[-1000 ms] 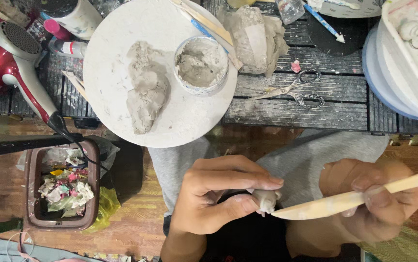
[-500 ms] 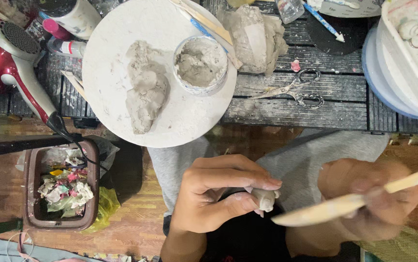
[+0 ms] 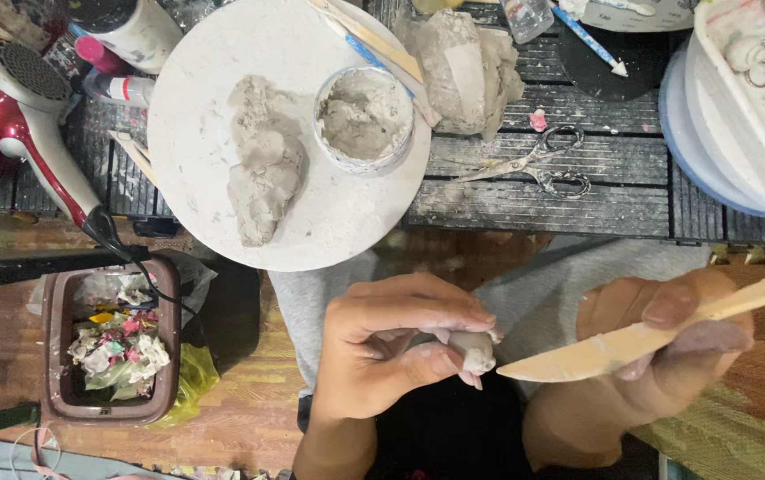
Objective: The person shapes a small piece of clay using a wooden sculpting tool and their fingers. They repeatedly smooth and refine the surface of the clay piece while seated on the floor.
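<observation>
1. Our left hand (image 3: 391,347) pinches a small grey clay piece (image 3: 473,349) between thumb and fingers, over our lap.
2. Our right hand (image 3: 667,342) grips a wooden modelling knife (image 3: 640,336), its blade tip just beside the clay piece.
3. Above, on the slatted table (image 3: 507,204): round white board (image 3: 196,151) with a clay lump (image 3: 262,169) and a cup of clay slurry (image 3: 365,120); scissors (image 3: 525,169) to the right.
4. Red hair dryer (image 3: 0,116) at left; brown waste bin (image 3: 116,347) on the floor.

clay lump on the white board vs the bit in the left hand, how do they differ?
The clay lump is large and elongated; the small clay piece is tiny by comparison. The lump lies loose on the round white board, untouched; the small piece is pinched in the left hand, with the wooden knife in the right hand pointing at it. Both are the same grey clay.
</observation>
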### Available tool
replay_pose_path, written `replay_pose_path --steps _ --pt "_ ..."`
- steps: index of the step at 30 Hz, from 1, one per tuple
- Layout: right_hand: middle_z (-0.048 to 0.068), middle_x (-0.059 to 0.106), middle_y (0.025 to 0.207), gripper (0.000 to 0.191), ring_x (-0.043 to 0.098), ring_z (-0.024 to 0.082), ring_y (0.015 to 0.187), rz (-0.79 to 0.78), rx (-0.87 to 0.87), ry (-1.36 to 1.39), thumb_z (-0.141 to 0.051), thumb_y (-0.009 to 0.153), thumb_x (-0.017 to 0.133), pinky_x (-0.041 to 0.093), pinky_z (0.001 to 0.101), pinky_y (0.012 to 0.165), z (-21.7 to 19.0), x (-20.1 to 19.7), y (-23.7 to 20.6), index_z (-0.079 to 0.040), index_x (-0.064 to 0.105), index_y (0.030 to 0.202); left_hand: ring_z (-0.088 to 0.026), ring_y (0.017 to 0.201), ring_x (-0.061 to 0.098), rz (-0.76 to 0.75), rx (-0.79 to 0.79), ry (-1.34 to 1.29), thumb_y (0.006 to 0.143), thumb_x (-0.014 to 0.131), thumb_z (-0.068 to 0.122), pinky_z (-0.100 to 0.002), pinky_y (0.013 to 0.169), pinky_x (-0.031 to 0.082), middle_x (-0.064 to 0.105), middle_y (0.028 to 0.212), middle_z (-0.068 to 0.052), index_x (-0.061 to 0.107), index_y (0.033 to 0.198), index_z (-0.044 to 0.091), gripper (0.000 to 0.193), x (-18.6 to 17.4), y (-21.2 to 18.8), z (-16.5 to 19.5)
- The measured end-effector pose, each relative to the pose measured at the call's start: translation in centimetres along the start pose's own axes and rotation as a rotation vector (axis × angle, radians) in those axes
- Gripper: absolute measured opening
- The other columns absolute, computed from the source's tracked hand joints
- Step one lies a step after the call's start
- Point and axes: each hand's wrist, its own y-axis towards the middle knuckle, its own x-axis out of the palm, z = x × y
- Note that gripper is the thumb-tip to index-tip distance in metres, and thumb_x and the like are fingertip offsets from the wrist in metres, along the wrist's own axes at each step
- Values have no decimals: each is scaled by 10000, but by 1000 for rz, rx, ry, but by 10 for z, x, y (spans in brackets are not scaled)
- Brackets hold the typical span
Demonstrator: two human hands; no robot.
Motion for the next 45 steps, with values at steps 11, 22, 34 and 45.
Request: replay_pose_path --steps 11,22,34,45 --pt "21 593 632 276 561 68 497 87 -2 -35 -258 1090 605 427 193 396 6 -7 -15 15 582 1061 -253 971 777 -19 25 60 1022 789 303 -301 848 630 761 1094 -212 766 1186 -29 371 -3 -2 -2" --pt "51 639 632 307 614 106 532 31 18 3 -274 1049 599 476 234 393 3 -8 -8 33 604 1048 -255 963 781 -21 15 59 1018 795 310 -309 849 634 765 1081 -209 774 1169 -22 365 -3 -2 -2" --pt "65 598 656 307 593 76 500 145 -72 -201 -265 1083 623 463 183 410 8 6 -13 32 564 1032 -248 919 783 32 23 24 978 821 261 -302 788 655 751 1129 -212 773 1148 -14 327 -2 -1 -9" --pt "57 652 743 229 552 115 498 61 -66 -118 -180 1141 564 461 232 438 10 -7 -19 50 554 1141 -245 837 776 103 -6 -109 972 801 144 -314 746 646 751 1081 -221 753 1154 -63 280 4 -1 -18"
